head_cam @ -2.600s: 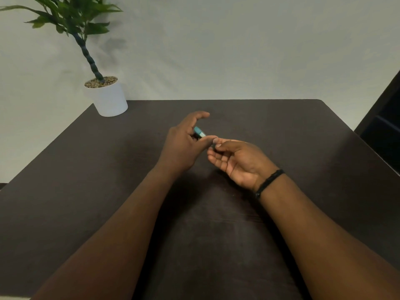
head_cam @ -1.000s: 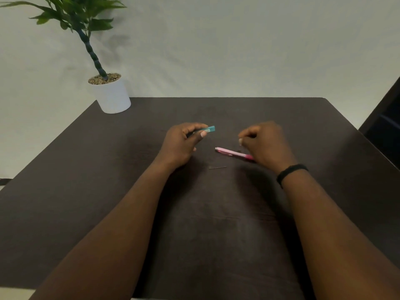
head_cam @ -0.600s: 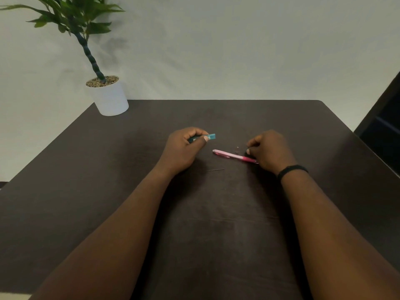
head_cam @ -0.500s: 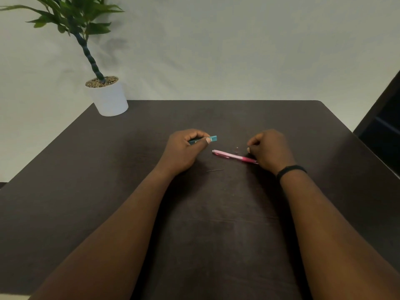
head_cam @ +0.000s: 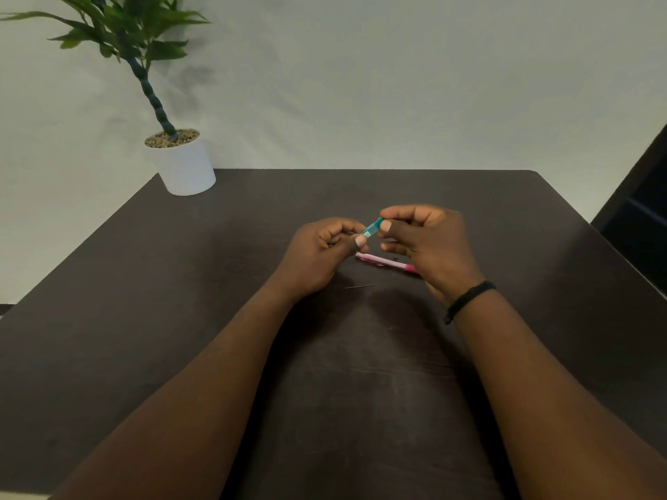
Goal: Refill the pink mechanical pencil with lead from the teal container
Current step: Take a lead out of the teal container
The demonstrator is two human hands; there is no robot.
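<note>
The small teal container is held above the dark table, tilted with its far end higher. My left hand grips its near end between thumb and fingers. My right hand pinches its far end with thumb and forefinger. The pink mechanical pencil lies flat on the table just under my right hand, its right end hidden by that hand. A thin single lead lies loose on the table in front of the pencil.
A white pot with a green plant stands at the table's far left corner. A dark piece of furniture stands beside the table's right edge. A pale wall rises behind the table.
My right hand has left the pencil on the table and moved up and left to the teal container. My left hand has raised the container slightly.
</note>
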